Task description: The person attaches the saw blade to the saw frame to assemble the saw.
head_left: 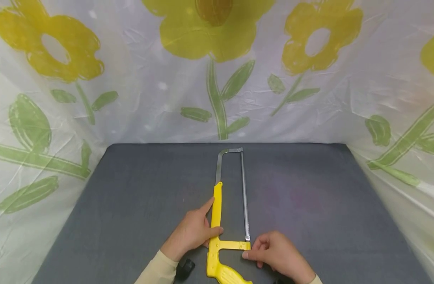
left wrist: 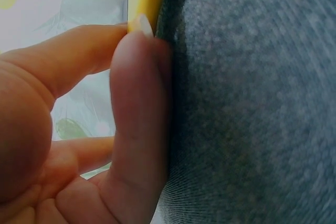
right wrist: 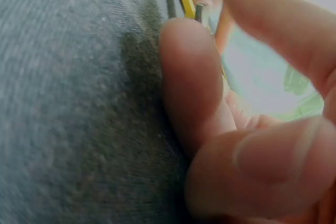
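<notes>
A hacksaw (head_left: 216, 213) with a yellow handle and frame lies lengthwise on the dark grey tabletop. Its silver front bow curves at the far end, and the thin blade (head_left: 244, 197) runs down the right side. My left hand (head_left: 193, 228) grips the yellow frame from the left, thumb across it and index finger along its side. In the left wrist view the thumb (left wrist: 140, 87) overlaps the yellow frame. Beside the near end of the blade, my right hand (head_left: 277, 252) has loosely bent fingers, its thumb tip right by the crossbar end. A small metal piece (right wrist: 201, 11) shows past a right fingertip.
The dark grey cloth-covered table (head_left: 138, 185) extends around the saw. A pale sheet (head_left: 146, 86) with yellow flowers and green leaves hangs behind and on both sides. A black device (head_left: 185, 269) sits by the left wrist.
</notes>
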A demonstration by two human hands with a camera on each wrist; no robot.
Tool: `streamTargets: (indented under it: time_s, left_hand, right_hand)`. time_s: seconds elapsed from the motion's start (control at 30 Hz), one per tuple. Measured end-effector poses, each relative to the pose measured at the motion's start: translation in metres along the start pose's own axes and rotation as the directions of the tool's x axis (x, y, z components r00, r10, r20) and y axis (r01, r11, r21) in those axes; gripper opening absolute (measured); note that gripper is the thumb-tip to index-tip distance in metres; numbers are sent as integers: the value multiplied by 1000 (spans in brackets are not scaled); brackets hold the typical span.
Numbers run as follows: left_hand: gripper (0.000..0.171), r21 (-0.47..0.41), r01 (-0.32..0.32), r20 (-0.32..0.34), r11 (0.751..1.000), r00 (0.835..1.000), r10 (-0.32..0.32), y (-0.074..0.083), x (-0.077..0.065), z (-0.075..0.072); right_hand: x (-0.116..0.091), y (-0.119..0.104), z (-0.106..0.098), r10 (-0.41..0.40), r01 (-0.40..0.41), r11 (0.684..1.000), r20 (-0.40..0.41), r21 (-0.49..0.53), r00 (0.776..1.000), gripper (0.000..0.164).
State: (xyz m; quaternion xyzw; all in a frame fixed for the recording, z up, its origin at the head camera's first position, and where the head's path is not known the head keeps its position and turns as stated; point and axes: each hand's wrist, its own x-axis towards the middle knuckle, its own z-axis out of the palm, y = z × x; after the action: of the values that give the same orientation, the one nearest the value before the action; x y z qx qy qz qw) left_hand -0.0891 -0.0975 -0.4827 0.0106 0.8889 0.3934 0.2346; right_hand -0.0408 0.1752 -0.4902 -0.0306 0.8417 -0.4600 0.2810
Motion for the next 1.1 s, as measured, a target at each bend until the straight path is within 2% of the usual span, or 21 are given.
streamTargets:
  time_s: [0.3,0.5,0.77,0.93,1.1]
  left_hand:
    - [104,-6,-10,-6,1000,1000,10,0,0,0]
    - [104,5,-7,-6,1000,1000,7,0,2,-1]
    - [104,1,-1,-12,1000,1000,1,1,3,2]
    - [105,3,-3,-7,1000,1000,3,-1,4,2]
    - [105,3,-4,-4,1000,1000,4,-2,4,2]
  right_hand:
    - [1,-5,3,63,-64,997,-33,-49,997,41]
    - [3,-7,7,52,-61,991,-79,-115,996,46]
    - [4,-8,5,86,-93,990,-63,-109,994,41]
    - [3,-3,3,22,-22,998,-14,-55,1000,32]
    - [4,4,-2,-71,67,996,67,54,995,19]
